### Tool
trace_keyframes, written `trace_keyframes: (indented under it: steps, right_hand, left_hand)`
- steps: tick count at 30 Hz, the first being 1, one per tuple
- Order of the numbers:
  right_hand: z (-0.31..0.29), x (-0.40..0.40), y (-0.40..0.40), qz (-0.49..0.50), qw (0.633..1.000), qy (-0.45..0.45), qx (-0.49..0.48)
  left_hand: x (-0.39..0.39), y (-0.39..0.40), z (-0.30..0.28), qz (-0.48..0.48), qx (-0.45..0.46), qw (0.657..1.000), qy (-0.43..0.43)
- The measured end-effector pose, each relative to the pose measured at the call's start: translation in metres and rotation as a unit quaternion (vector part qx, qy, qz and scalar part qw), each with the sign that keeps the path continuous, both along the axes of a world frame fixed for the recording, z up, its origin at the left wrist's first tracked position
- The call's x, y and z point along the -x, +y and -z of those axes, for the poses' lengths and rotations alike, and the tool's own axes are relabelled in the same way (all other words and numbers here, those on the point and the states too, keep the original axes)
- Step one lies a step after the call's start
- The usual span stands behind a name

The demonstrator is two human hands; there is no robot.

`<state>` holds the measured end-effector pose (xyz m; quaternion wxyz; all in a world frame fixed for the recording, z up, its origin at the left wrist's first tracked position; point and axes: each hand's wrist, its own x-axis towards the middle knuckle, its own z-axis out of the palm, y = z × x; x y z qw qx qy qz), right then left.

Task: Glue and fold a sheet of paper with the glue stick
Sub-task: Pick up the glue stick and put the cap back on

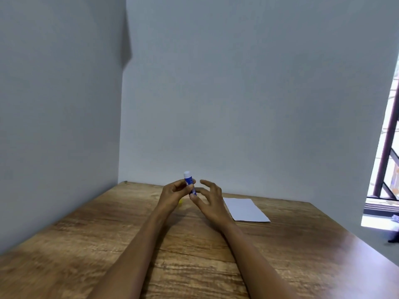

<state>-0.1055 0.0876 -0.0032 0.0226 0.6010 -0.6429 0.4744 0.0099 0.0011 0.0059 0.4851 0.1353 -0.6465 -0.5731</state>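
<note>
Left hand (pixel 172 194) grips the blue glue stick (pixel 190 184) near-upright, white end uppermost. Right hand (pixel 210 198) is spread loosely, thumb touching the stick's base. The paper sheet (pixel 245 209) lies flat just right of the right hand, the nearer one.

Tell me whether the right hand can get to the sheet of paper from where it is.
Probably yes: the sheet of paper lies flat beside the right hand, with nothing visible between them, though its thumb touches the glue stick.
</note>
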Motion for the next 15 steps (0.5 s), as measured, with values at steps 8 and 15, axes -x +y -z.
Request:
trace_keyframes:
  steps: [8, 15]
  right_hand:
    - [-0.003, -0.008, -0.014, 0.093, 0.994, 0.054, 0.028]
    - [0.007, -0.002, -0.015, 0.065, 0.996, 0.062, 0.008]
  left_hand:
    - [-0.004, -0.005, 0.001, 0.001, 0.026, 1.000, -0.002]
    - [0.005, 0.004, 0.001, -0.012, 0.062, 0.998, -0.024]
